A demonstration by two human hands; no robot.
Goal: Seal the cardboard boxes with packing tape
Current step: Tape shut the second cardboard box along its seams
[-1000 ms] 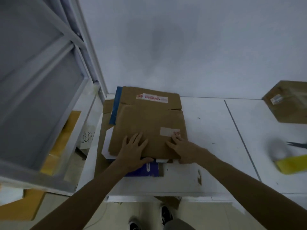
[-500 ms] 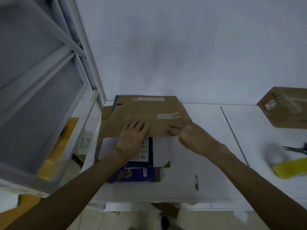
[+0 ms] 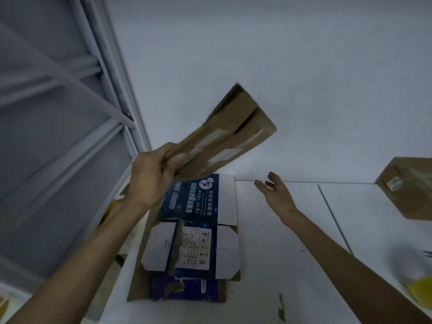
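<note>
- Two flat pieces of packaging are seen below the left hand [image 3: 149,181]: a blue and white printed carton [image 3: 194,230] laid on a plain brown sheet [image 3: 138,284], flat on the white table [image 3: 292,265].
- A blurred yellow object [image 3: 420,288], not identifiable, is seen well right of the right forearm.
- The left hand is curled round one end of a flattened brown cardboard box [image 3: 224,136], which is held clear of the table and tilted up towards the right.
- The right hand [image 3: 278,195] is held open above the table, fingers spread, nothing in it.
- A made-up brown box [image 3: 411,190] is set on the table far to the right of the right hand.
</note>
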